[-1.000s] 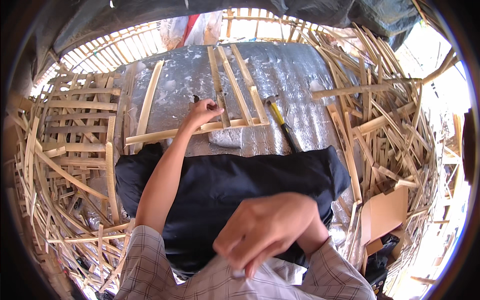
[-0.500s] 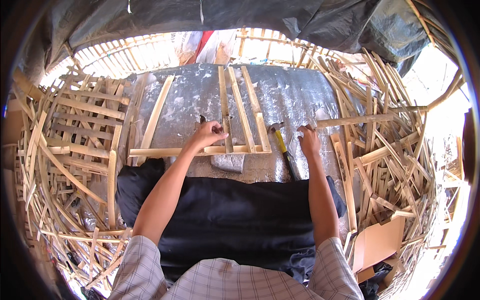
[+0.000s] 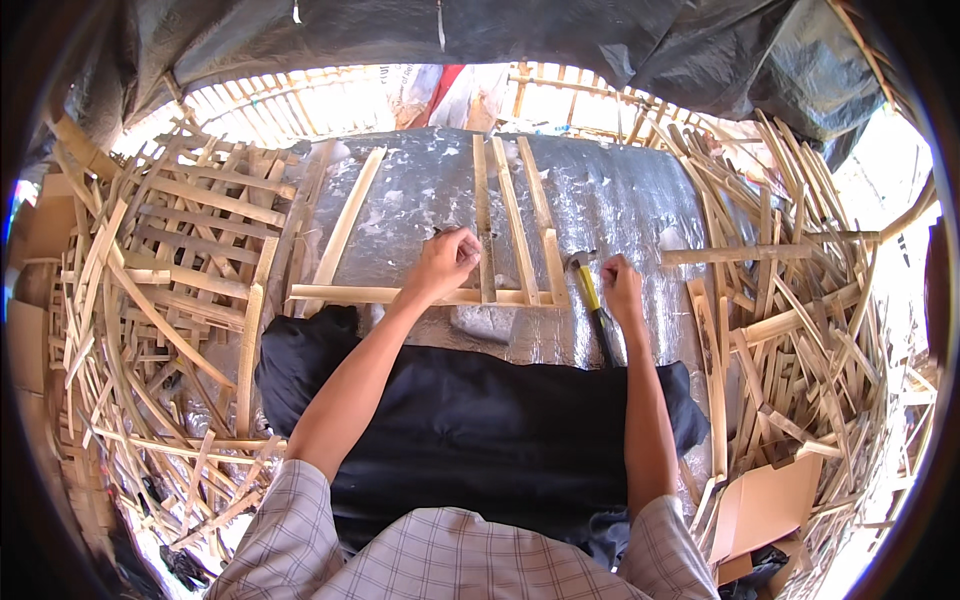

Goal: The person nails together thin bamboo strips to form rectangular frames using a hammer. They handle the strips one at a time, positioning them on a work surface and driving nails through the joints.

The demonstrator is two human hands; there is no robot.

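My left hand point(image 3: 447, 264) hovers over the frame of bamboo strips, its fingers curled closed beside an upright strip point(image 3: 482, 215). What it holds, if anything, is hidden; a small dark thing shows just behind it. Below lies the crosswise strip point(image 3: 385, 294), joined to several lengthwise strips, among them two on the right point(image 3: 511, 215) point(image 3: 541, 200). My right hand point(image 3: 622, 287) is raised to the right of a claw hammer point(image 3: 590, 288) with a yellow and black handle. Its fingers are bent together, and I cannot make out anything in them. The hammer lies on the silvery mat.
A grey block point(image 3: 484, 322) sits under the crosswise strip. Bamboo lattice and loose strips point(image 3: 205, 250) pile up on the left, more strips point(image 3: 790, 310) on the right. A cardboard box point(image 3: 765, 510) stands at lower right. Black cloth point(image 3: 480, 430) covers my lap.
The view has shifted, so the scene sits farther right. My right hand has come closer to the hammer. My left hand's fingers have curled tighter near the same strip.
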